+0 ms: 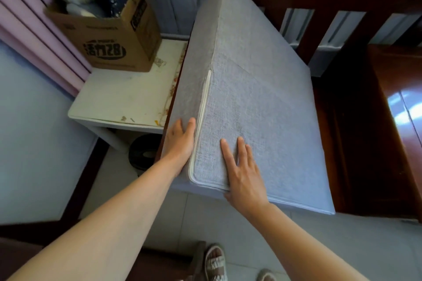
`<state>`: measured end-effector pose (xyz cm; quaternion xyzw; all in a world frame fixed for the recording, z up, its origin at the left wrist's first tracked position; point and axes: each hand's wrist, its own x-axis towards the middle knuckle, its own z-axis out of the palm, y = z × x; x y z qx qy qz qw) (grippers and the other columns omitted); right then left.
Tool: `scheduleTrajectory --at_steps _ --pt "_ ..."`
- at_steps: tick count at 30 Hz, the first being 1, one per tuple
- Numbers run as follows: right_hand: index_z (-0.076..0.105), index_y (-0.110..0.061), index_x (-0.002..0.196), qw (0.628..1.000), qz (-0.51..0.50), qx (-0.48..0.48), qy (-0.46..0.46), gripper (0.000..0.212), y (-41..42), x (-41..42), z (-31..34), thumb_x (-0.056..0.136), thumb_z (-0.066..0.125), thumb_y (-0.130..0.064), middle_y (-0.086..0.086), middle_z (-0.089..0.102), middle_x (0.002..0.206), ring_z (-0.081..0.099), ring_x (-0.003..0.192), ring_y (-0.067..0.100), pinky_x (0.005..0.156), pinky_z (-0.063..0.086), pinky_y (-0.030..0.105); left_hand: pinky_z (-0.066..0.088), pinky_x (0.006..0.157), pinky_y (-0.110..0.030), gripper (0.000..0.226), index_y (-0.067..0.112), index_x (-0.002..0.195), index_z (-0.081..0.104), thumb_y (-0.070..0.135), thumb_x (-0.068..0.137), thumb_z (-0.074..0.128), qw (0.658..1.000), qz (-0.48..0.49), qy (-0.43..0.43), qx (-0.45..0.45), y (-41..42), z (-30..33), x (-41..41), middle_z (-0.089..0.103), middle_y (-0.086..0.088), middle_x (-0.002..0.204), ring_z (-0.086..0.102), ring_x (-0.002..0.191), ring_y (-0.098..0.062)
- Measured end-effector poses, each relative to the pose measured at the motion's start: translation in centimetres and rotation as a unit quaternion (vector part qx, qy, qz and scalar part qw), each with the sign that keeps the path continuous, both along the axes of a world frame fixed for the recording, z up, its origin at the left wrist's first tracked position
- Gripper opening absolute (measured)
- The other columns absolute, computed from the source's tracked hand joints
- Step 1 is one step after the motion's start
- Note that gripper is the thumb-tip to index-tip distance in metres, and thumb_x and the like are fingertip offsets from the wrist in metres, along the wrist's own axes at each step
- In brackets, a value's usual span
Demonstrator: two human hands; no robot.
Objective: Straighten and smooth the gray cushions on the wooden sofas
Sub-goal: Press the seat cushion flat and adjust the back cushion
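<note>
A large gray cushion [249, 89] with white piping is tilted up on its side, lifted off the dark wooden sofa [356, 134], whose bare seat shows to its right. My left hand [179, 143] presses flat against the cushion's left side wall near the front corner, fingers straight. On the cushion's broad textured face near the same corner lies my right hand [243, 171], fingers spread and straight, thumb at the piped front edge. Neither hand curls around the fabric.
A white side table [118, 100] stands left of the sofa, bearing a cardboard box [109, 36] of plush toys. A dark round object [146, 153] sits under the table. The sofa's slatted backrest [319, 13] runs behind. Another gray cushion [34, 134] lies at far left. Sandalled feet [214, 262] stand on pale tiles.
</note>
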<state>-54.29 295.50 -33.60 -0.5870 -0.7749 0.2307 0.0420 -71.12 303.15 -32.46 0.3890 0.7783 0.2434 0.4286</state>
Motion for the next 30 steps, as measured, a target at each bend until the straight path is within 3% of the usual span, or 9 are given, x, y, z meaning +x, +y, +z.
scheduleTrajectory --at_steps 3,6,9,12,14,19,23,26,30 --pt "-0.038 -0.041 0.134 1.000 0.010 0.001 0.019 0.122 -0.3 0.6 0.0 0.082 0.068 -0.013 0.014 -0.020 0.157 -0.009 0.146 0.037 0.115 0.021 0.042 0.029 0.112 -0.045 0.082 0.018 0.147 0.029 0.061 0.080 0.047 0.994 -0.086 0.060 0.043 -2.4 3.2 2.6 0.036 -0.008 0.149 0.035 0.136 -0.025" --pt "-0.034 -0.037 0.136 0.999 0.020 0.000 0.037 0.113 -0.7 2.2 -1.0 0.085 0.063 -0.012 0.009 -0.020 0.158 -0.009 0.146 0.035 0.114 0.023 0.039 0.014 0.115 -0.035 0.075 0.010 0.152 0.003 0.031 0.096 0.048 0.935 -0.199 0.283 0.077 -5.2 4.6 4.7 0.004 -0.012 0.159 0.009 0.146 -0.026" --pt "-0.033 -0.031 0.138 0.999 0.010 -0.017 0.029 0.104 -1.3 4.6 -3.2 0.091 0.057 -0.013 0.008 -0.021 0.158 -0.009 0.147 0.033 0.113 0.025 0.039 0.008 0.116 -0.046 0.076 0.014 0.153 0.000 0.045 0.097 0.041 0.798 -0.349 0.485 0.084 -7.4 4.7 6.5 -0.017 -0.009 0.159 -0.013 0.146 -0.029" --pt "-0.022 -0.034 0.147 0.999 -0.026 -0.027 0.018 0.095 -1.9 7.7 -6.3 0.093 0.054 -0.015 0.011 -0.014 0.159 -0.003 0.147 0.032 0.111 0.028 0.039 -0.006 0.111 -0.059 0.091 0.023 0.151 -0.012 0.067 0.089 0.037 0.629 -0.524 0.575 -0.002 -8.2 2.8 8.4 -0.027 -0.010 0.155 -0.025 0.142 -0.030" --pt "-0.018 -0.036 0.148 0.998 -0.055 -0.028 0.008 0.092 -2.2 9.8 -8.4 0.094 0.054 -0.016 0.013 -0.007 0.159 0.002 0.147 0.031 0.111 0.029 0.039 -0.007 0.109 -0.063 0.104 0.024 0.148 -0.021 0.068 0.084 0.048 0.578 -0.565 0.588 -0.032 -8.2 1.3 10.2 -0.031 -0.013 0.153 -0.027 0.141 -0.033" --pt "-0.023 -0.039 0.143 0.987 -0.151 -0.044 -0.017 0.091 -3.5 15.3 -14.5 0.094 0.046 -0.005 0.019 0.004 0.157 0.012 0.145 0.034 0.108 0.032 0.043 -0.002 0.110 -0.062 0.091 0.016 0.151 -0.015 0.037 0.093 0.052 0.561 -0.588 0.582 -0.016 -7.1 -3.5 15.7 -0.028 -0.013 0.154 -0.022 0.143 -0.033" --pt "-0.020 -0.046 0.144 0.988 -0.153 -0.005 -0.008 0.099 -3.2 17.6 -17.5 0.090 0.043 0.007 0.023 0.006 0.156 0.016 0.141 0.043 0.099 0.040 0.047 -0.002 0.109 -0.065 0.104 0.009 0.148 -0.020 0.043 0.087 0.057 0.548 -0.585 0.598 -0.002 -6.7 -6.9 18.5 -0.029 -0.013 0.154 -0.023 0.143 -0.033" --pt "-0.025 -0.041 0.139 0.990 -0.139 -0.020 -0.004 0.091 -2.4 18.2 -18.2 0.093 0.037 0.005 0.020 -0.004 0.158 0.009 0.143 0.043 0.104 0.036 0.046 -0.002 0.107 -0.067 0.107 0.008 0.147 -0.023 0.044 0.085 0.056 0.551 -0.572 0.608 0.003 -6.5 -7.9 18.9 -0.031 -0.014 0.153 -0.024 0.142 -0.033" --pt "-0.029 -0.045 0.135 0.990 -0.137 -0.013 -0.002 0.095 -0.9 18.3 -18.4 0.093 0.040 0.005 0.020 -0.006 0.158 0.007 0.143 0.044 0.105 0.038 0.045 -0.002 0.105 -0.069 0.108 0.006 0.145 -0.026 0.047 0.084 0.055 0.551 -0.566 0.613 0.008 -5.8 -8.2 18.7 -0.034 -0.014 0.151 -0.027 0.141 -0.034"
